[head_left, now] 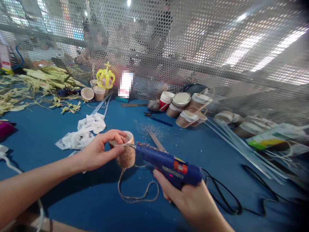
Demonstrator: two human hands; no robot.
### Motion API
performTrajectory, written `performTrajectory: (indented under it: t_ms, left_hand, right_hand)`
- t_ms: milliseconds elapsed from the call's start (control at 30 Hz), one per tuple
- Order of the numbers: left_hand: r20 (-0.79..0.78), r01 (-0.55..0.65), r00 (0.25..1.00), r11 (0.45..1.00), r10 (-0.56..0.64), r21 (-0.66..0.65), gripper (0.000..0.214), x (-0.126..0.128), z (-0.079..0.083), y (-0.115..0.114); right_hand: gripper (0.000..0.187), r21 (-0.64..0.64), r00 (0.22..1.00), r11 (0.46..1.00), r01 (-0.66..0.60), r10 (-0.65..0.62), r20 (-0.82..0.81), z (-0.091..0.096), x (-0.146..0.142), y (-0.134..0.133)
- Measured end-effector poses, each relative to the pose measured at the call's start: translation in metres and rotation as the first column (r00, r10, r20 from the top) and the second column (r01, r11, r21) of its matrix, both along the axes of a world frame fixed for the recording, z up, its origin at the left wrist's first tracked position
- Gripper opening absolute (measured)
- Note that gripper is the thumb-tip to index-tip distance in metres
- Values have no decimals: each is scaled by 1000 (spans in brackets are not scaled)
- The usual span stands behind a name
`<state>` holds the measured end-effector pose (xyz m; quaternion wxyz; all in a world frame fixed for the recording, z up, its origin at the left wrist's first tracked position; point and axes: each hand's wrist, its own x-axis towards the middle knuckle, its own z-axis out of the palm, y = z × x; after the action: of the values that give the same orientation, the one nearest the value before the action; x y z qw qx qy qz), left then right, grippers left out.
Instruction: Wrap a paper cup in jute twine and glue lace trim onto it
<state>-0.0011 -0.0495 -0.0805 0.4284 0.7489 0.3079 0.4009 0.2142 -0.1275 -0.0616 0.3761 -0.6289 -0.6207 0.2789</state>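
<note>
My left hand (pixel 98 151) grips a small paper cup (pixel 126 156) wrapped in brown twine, thumb and fingers curled round its rim. The cup is tilted, just above the blue table (pixel 72 193). My right hand (pixel 190 201) holds a blue hot glue gun (pixel 170 164) by its handle. The gun's metal tip touches the cup near the rim. A loose length of twine (pixel 137 191) trails from the cup and loops on the table below.
A black cord (pixel 227 196) runs right from the gun. Twine-wrapped and plain cups (pixel 187 108) lie at the back, clear glue sticks (pixel 241 145) at right, a crumpled white strip (pixel 82 132) at left, dried leaves (pixel 41 80) far left. A perforated metal screen (pixel 193 48) closes the back; a person sits behind it.
</note>
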Motion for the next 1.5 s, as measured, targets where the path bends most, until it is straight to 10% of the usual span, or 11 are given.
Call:
performTrajectory:
  t_ms: [1000, 1500]
  left_hand:
    - [-20, 47, 999, 998, -46, 44, 11, -1, 3, 0]
    - [-42, 104, 994, 990, -100, 95, 12, -4, 3, 3]
  right_hand:
    - [17, 25, 993, 993, 118, -117, -25, -23, 2, 7]
    - [26, -114, 984, 980, 164, -170, -49, 0, -6, 3]
